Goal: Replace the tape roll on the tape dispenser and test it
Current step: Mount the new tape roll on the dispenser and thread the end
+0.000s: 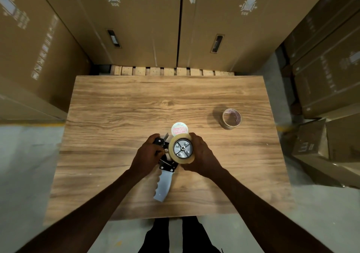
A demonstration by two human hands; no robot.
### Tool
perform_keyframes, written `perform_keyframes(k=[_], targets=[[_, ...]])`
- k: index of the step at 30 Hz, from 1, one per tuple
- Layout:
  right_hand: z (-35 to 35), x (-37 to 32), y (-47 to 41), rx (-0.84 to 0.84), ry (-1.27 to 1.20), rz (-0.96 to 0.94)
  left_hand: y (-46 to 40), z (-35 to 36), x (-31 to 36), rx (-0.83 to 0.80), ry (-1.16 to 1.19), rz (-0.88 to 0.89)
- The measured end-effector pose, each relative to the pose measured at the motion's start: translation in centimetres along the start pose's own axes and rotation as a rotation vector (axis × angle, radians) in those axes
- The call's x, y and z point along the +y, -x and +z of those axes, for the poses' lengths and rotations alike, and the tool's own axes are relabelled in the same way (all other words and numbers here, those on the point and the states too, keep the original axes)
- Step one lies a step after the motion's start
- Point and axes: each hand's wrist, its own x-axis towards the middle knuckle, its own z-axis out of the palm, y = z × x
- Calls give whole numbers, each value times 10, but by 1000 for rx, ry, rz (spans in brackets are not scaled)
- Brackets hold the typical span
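Note:
A tape dispenser [164,182] with a pale grey handle and black frame lies over the middle of the wooden table [120,116]. A full roll of clear-brown tape [190,158] sits on its metal hub. My left hand [149,154] grips the black front part of the dispenser. My right hand [202,153] wraps around the right side of the roll. An empty cardboard tape core [231,118] stands apart at the right of the table. A small round white label disc [179,129] with red print lies just behind the roll.
Tall cardboard boxes [136,23] stand on a pallet behind the table, with more boxes at the left [29,58] and right [331,67]. Grey concrete floor [23,165] shows on both sides. My legs are below the near table edge.

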Motion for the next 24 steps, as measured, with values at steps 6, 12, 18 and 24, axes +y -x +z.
perform_keyframes(k=[6,12,18,24], targets=[[-2,-4,-1,-13,14,27,-1,0,-3,0,7,6],[-6,-2,-1,-45,10,46,-2,-2,-7,-25,23,46],[-13,-7,-4,-91,89,38,-5,-10,-12,-86,66,63],[-11,-21,-10,-133,234,78,-8,-7,0,-102,-103,19]])
